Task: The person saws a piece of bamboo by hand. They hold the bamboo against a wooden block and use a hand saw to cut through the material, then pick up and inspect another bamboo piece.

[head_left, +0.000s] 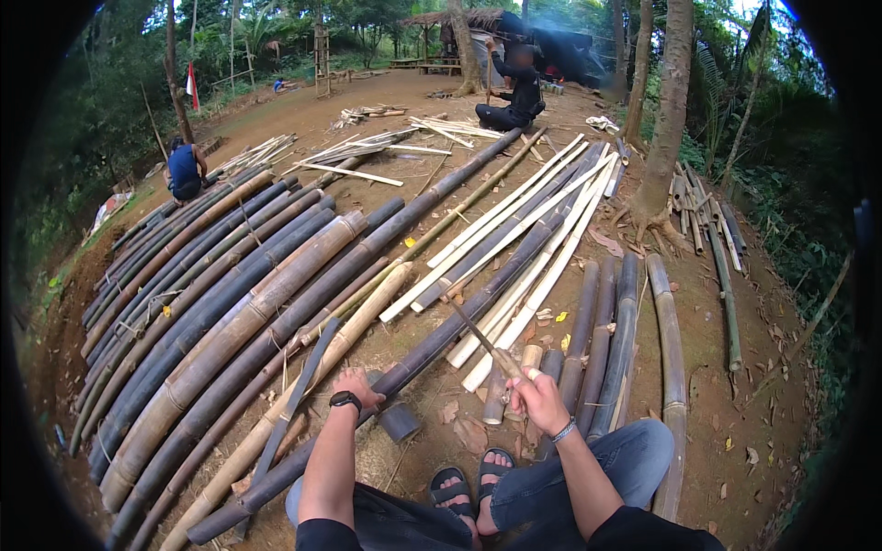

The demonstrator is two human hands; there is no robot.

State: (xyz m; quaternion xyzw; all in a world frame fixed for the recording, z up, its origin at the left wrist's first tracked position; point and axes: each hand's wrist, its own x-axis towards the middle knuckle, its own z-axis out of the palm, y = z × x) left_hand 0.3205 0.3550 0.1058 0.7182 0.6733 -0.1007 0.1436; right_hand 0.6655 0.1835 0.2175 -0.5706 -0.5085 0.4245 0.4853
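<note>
A long dark bamboo pole (432, 344) slants in front of me, from the lower left up toward the middle. My left hand (358, 387), with a black watch at the wrist, holds this pole near a short dark bamboo piece (398, 422) beneath it. My right hand (539, 400) is closed round the wooden handle of a machete (476, 331). Its blade points up and left, over or against the pole; whether it touches, I cannot tell. Pale split bamboo strips (542, 303) lie just beyond the blade.
Many bamboo poles (230, 331) lie side by side on the left. More dark poles (597, 340) lie right of my hand, near a tree trunk (663, 119). One person (524, 87) sits ahead with an arm raised; another (186, 170) crouches far left. A thatched shelter (450, 23) stands behind.
</note>
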